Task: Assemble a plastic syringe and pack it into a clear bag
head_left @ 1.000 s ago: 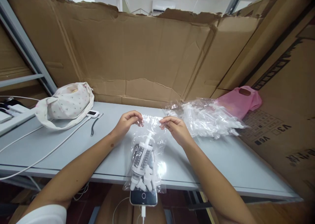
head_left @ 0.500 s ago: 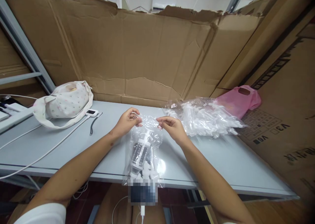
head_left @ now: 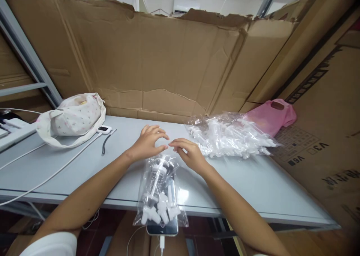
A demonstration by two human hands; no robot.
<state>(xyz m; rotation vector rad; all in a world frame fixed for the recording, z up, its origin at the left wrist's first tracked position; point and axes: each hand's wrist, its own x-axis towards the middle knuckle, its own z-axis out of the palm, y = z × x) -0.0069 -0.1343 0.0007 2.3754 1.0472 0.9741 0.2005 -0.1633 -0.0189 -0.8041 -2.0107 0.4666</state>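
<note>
A clear plastic bag [head_left: 144, 207] lies across the front of the table. Inside it are a white-capped clear cylinder with a plunger-like handle [head_left: 159, 169] and several white plastic fittings [head_left: 162, 207]. Under the bag is a phone [head_left: 164, 229], jutting over the table edge with a white cable plugged in. Just beyond the bag's top end, my left hand [head_left: 150, 143] is open, thumb and fingers apart, holding nothing. My right hand [head_left: 188, 153] faces it, fingers stretched out and nothing visible in them. Its fingertips are close to my left thumb; whether they touch, I cannot tell.
A large clear bag of white plastic parts [head_left: 227, 138] lies at the right, with a pink plastic bag [head_left: 270, 115] behind. On the left sit a white cloth bag [head_left: 75, 117] and a small white device [head_left: 104, 129] with a cable. Cardboard [head_left: 174, 61] walls the back.
Both hands have let go of the clear bag's top end. The bag now lies lower and nearer me, flatter over the phone. My left fingers have spread.
</note>
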